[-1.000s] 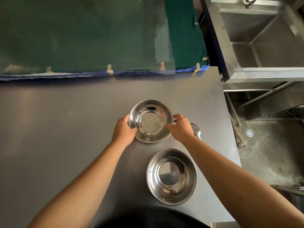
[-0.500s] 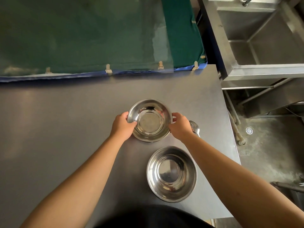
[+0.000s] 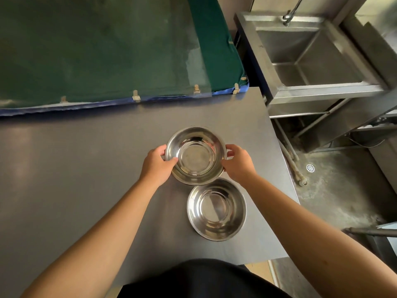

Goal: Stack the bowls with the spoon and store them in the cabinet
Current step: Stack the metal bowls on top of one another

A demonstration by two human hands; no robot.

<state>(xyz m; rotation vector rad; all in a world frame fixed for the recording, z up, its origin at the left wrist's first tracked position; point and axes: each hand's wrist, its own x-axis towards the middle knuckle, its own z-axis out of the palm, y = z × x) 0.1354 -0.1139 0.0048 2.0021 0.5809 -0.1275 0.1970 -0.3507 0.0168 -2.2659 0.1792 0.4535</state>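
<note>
- The grey desk (image 3: 75,168) fills most of the view, and the bowls are on its right part.
- A big green cloth (image 3: 96,50) with a blue edge lies at the far side of the desk.
- A metal sink (image 3: 311,57) stands to the far right, apart from the desk, with a tap (image 3: 293,9) above it.
- The floor (image 3: 335,190) on the right is grey and has a small round drain (image 3: 310,167).
- The near bowl (image 3: 217,209) is shiny metal and sits alone on the desk, close to the person.
- The far bowl (image 3: 195,155) is shiny too, and its near edge covers a bit of the near bowl's far rim.
- The left hand (image 3: 158,166) grips the left rim of the far bowl, with the thumb inside it.
- The right hand (image 3: 238,163) grips the right rim of the same bowl.
- The two hands are apart, one on each side of the far bowl.
- I cannot tell if the far bowl touches the desk.
</note>
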